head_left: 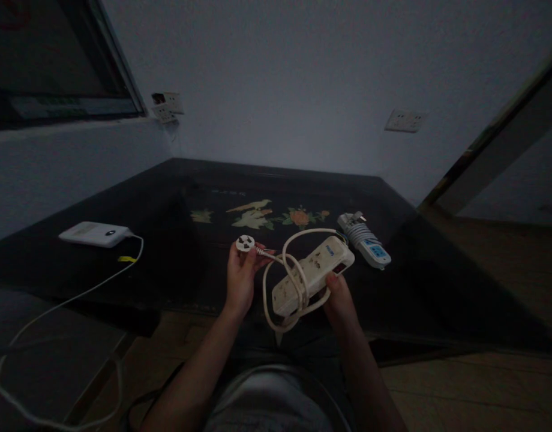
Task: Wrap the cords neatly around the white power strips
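A white power strip [318, 267] with a red switch tilts in my right hand [341, 297], whose thumb presses near the switch end. Its white cord [276, 327] loops loosely around the strip's body. My left hand [240, 276] grips the plug [245, 243] on the cord's end, its face and prongs turned up toward me. Just right of the held strip, a second, smaller power strip [375, 252] lies on the dark table [204, 273], with a grey cord wound round it and its plug on top.
A white box-like device [96, 234] lies at the table's left, its white cable [73, 298] with a yellow tag trailing over the front edge. Wall sockets [405, 121] are at the right; more sockets [171, 103] hang by the left corner. The tabletop bears a bird-and-flower picture [253, 217].
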Action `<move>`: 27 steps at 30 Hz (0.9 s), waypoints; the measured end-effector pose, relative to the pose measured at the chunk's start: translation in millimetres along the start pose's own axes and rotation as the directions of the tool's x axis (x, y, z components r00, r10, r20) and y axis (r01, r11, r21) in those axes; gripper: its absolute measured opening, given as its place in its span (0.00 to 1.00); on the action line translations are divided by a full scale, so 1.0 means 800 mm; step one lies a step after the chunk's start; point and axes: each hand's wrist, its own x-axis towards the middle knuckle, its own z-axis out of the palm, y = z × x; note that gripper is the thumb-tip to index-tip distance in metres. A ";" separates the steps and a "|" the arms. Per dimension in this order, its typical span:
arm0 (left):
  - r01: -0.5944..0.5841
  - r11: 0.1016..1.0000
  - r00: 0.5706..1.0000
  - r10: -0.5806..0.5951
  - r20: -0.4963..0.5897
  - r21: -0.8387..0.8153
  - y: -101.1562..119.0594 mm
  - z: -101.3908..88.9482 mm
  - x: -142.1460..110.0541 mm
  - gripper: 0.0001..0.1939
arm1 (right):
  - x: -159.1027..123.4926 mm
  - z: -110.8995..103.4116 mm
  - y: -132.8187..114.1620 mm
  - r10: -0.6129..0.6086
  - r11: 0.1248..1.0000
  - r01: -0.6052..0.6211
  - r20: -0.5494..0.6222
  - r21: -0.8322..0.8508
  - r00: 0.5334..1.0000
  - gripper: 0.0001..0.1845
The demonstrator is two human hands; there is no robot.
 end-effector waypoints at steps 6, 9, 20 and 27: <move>-0.028 0.998 0.998 0.024 0.063 0.049 0.022 0.005 0.022 0.16 | -0.004 0.012 -0.021 -0.034 0.997 0.022 0.175 0.072 0.984 0.33; -0.057 0.996 0.995 0.051 0.088 0.067 0.034 0.008 0.032 0.16 | -0.003 0.006 -0.018 -0.035 0.994 0.022 0.119 0.108 0.992 0.32; -0.253 0.963 0.960 0.239 0.146 0.088 0.073 0.011 0.052 0.15 | -0.005 -0.007 -0.022 -0.017 0.986 0.017 -0.002 0.166 1.000 0.35; -0.373 0.922 0.924 0.361 0.124 0.101 0.091 0.010 0.070 0.15 | -0.001 -0.025 -0.013 -0.038 0.992 0.041 -0.033 0.121 0.999 0.33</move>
